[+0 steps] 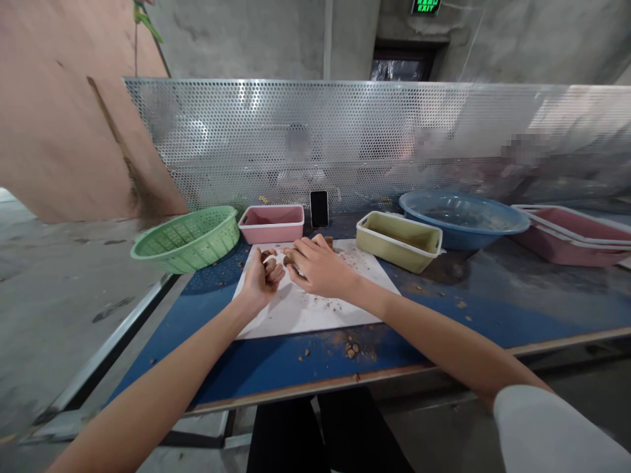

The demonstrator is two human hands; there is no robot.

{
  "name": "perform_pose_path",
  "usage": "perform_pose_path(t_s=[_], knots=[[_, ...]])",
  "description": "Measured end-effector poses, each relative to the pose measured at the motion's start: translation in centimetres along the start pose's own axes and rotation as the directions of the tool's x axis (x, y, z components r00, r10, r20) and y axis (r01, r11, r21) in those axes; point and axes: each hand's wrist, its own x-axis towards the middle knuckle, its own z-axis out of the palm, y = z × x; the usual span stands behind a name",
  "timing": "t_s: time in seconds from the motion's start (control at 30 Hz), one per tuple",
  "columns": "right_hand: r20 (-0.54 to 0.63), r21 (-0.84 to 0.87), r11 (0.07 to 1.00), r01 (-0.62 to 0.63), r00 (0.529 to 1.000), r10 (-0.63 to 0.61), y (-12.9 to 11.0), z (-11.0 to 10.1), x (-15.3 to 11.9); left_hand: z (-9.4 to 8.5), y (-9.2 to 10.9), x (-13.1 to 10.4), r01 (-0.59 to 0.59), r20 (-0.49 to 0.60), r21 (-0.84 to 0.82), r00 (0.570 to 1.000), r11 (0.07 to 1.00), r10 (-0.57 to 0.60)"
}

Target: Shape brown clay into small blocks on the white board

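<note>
My left hand (265, 276) is above the left part of a white sheet (305, 315), palm turned up, its fingers curled around something small and brown. To its right, my right hand (318, 266) is bent over the sheet with a small brown lump (288, 261) between thumb and fingertips. The two hands are close together. Just behind my right hand lies a brown block (328, 242), partly hidden by it. Brown crumbs are scattered over the sheet.
A green basket (190, 240) and a pink bin (272, 226) stand at the left. Behind the sheet, a phone (319, 209) stands upright. To the right are an olive bin (394, 246), a blue basin (463, 226) and stacked pink bins (572, 243). Small clods (351, 348) lie near the front edge.
</note>
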Motion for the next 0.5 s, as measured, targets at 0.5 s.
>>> perform_pose_path(t_s=[0.5], knots=[[-0.024, 0.39, 0.899, -0.201, 0.973, 0.228, 1.6, -0.6, -0.4, 2.8, -1.8, -1.7, 0.041, 0.002, 0.018, 0.999, 0.999, -0.041]])
